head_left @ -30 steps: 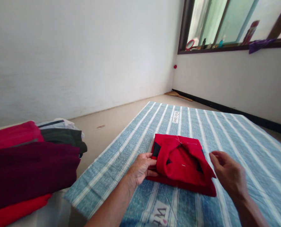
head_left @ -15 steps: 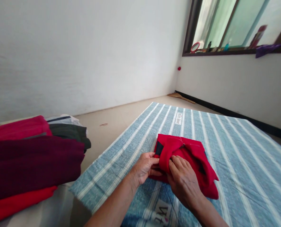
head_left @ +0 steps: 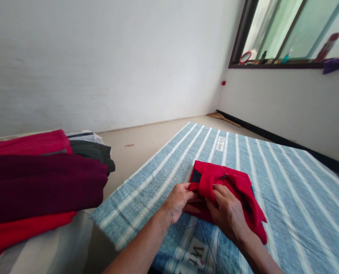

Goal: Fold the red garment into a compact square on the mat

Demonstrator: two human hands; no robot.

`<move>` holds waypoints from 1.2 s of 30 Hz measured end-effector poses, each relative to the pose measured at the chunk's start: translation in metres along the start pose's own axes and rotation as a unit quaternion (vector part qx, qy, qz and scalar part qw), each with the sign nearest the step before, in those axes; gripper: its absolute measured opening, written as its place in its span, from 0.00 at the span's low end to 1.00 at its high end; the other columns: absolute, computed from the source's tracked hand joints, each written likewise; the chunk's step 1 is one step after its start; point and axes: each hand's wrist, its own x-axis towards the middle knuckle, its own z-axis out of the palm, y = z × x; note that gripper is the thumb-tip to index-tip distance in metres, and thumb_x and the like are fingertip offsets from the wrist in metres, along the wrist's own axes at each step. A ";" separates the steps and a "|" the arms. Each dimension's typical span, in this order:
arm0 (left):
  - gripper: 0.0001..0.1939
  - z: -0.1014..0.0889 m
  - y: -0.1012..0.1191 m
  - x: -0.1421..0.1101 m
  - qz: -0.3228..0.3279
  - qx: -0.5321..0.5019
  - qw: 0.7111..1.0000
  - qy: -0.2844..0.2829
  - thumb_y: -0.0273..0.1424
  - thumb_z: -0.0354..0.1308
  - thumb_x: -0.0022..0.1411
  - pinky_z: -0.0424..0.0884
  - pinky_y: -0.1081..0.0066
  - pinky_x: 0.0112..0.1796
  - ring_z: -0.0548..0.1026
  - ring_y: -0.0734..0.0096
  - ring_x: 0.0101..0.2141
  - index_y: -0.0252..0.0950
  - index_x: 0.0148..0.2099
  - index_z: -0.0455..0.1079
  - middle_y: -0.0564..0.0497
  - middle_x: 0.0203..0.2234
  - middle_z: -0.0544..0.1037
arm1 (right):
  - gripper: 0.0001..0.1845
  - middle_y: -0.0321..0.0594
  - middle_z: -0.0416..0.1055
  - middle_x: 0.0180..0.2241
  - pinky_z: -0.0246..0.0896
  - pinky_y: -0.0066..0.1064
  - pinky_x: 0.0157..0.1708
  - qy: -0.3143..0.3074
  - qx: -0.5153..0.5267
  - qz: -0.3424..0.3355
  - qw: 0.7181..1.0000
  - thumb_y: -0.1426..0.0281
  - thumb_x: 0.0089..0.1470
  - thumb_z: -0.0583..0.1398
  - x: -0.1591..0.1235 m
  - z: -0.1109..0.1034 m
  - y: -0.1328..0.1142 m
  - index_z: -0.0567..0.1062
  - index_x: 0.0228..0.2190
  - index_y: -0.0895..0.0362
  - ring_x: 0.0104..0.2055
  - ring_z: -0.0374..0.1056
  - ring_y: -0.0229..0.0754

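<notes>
Where the red garment [head_left: 232, 186] bunches, left hand [head_left: 176, 201] and right hand [head_left: 228, 215] half-closed

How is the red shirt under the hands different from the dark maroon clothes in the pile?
The red collared shirt is bright red, but the maroon garment is much darker. The shirt is folded into a small, squarish bundle, while the maroon garment lies in a longer, wider fold. The shirt sits on the blue striped mat under the left hand and right hand; the maroon garment rests on other clothes, untouched. Both are folded cloth.

Striped mat [head_left: 301, 198] leaves room right of the hands [head_left: 176, 201] [head_left: 229, 215]; stacked clothes [head_left: 43, 186] block left.
</notes>
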 end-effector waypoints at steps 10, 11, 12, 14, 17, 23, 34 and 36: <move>0.14 0.044 -0.022 0.009 0.049 -0.141 0.979 0.141 0.35 0.61 0.50 0.71 0.71 0.25 0.76 0.65 0.24 0.33 0.39 0.73 0.50 0.20 0.77 | 0.07 0.42 0.68 0.30 0.60 0.32 0.32 0.007 0.051 -0.037 0.998 0.78 0.55 0.54 0.009 -0.007 0.000 0.69 0.28 0.57 0.34 0.65 0.43; 0.14 0.045 -0.022 0.010 0.051 -0.151 0.976 0.150 0.35 0.62 0.50 0.71 0.71 0.25 0.76 0.65 0.24 0.33 0.39 0.73 0.50 0.20 0.77 | 0.07 0.42 0.68 0.30 0.61 0.32 0.33 0.001 0.054 -0.043 0.998 0.78 0.55 0.54 0.009 -0.007 0.001 0.69 0.28 0.57 0.34 0.65 0.43; 0.15 0.046 -0.022 0.011 0.050 -0.155 0.974 0.156 0.35 0.62 0.50 0.71 0.71 0.25 0.76 0.65 0.24 0.33 0.39 0.73 0.51 0.20 0.77 | 0.07 0.42 0.68 0.30 0.61 0.33 0.33 -0.004 0.055 -0.047 0.997 0.78 0.55 0.54 0.008 -0.007 0.001 0.69 0.28 0.57 0.34 0.65 0.43; 0.14 0.046 -0.021 0.012 0.042 -0.155 0.974 0.158 0.35 0.61 0.50 0.71 0.71 0.25 0.76 0.66 0.24 0.33 0.39 0.73 0.51 0.19 0.76 | 0.07 0.42 0.67 0.30 0.61 0.33 0.32 -0.006 0.054 -0.049 0.997 0.78 0.54 0.54 0.007 -0.006 0.001 0.69 0.28 0.57 0.34 0.64 0.43; 0.12 0.045 -0.019 0.013 0.022 -0.158 0.974 0.160 0.35 0.58 0.53 0.70 0.70 0.24 0.75 0.66 0.23 0.33 0.38 0.73 0.51 0.18 0.76 | 0.07 0.41 0.67 0.29 0.61 0.33 0.31 -0.002 0.051 -0.045 0.998 0.77 0.54 0.54 0.006 -0.004 0.002 0.68 0.26 0.56 0.33 0.64 0.43; 0.10 0.035 -0.017 0.014 0.033 -0.045 0.983 0.178 0.35 0.60 0.52 0.68 0.70 0.25 0.75 0.64 0.24 0.35 0.34 0.72 0.51 0.19 0.75 | 0.07 0.42 0.69 0.32 0.63 0.33 0.34 -0.011 0.084 -0.022 0.996 0.77 0.54 0.54 0.005 -0.003 0.004 0.71 0.30 0.57 0.36 0.67 0.44; 0.13 0.018 -0.009 0.020 0.218 0.189 0.912 0.293 0.16 0.56 0.43 0.60 0.72 0.37 0.69 0.64 0.32 0.40 0.29 0.67 0.53 0.22 0.70 | 0.09 0.45 0.71 0.33 0.67 0.36 0.37 -0.019 0.112 -0.022 0.993 0.76 0.55 0.54 0.005 -0.002 0.001 0.74 0.34 0.56 0.38 0.69 0.47; 0.13 0.020 -0.012 0.023 0.211 0.155 0.917 0.300 0.16 0.55 0.42 0.60 0.72 0.35 0.68 0.65 0.29 0.40 0.28 0.67 0.54 0.20 0.69 | 0.10 0.44 0.72 0.34 0.67 0.36 0.38 -0.015 0.116 -0.022 0.993 0.76 0.55 0.54 0.005 -0.002 0.002 0.74 0.35 0.56 0.39 0.69 0.47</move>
